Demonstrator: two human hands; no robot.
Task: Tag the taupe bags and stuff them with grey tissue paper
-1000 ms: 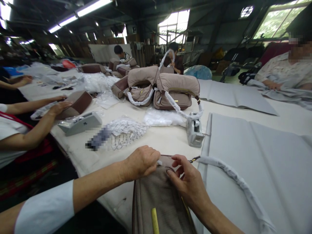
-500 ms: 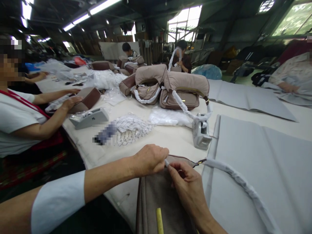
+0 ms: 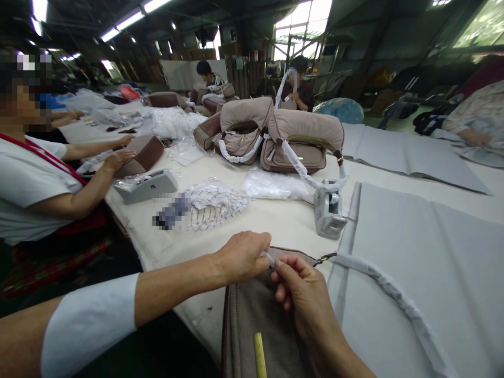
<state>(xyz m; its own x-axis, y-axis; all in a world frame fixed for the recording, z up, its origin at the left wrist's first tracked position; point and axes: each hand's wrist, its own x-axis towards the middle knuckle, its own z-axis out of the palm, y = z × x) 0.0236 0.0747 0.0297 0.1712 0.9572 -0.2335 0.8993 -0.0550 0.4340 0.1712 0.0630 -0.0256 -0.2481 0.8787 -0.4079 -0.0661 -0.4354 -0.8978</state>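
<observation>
A taupe handbag with dark brown piping lies at the table's near edge, a gold-coloured bar on its face. Over its top edge my left hand is closed on one end of a thin white strip. My right hand pinches the strip's other end between thumb and forefinger, its remaining fingers curled loosely. What the strip is attached to, if anything, is hidden by the hands. From a metal clasp at the bag's upper corner, a strap wrapped in white runs right and down.
Large grey sheets cover the right side. A grey tape dispenser stands ahead, another left. Beyond are stuffed handbags, a clear plastic pile and a white bundle. At left a co-worker's hand rests on a bag.
My right hand has drawn slightly away from my left, and more of the white strip shows between them. The whole view has shifted a little.
</observation>
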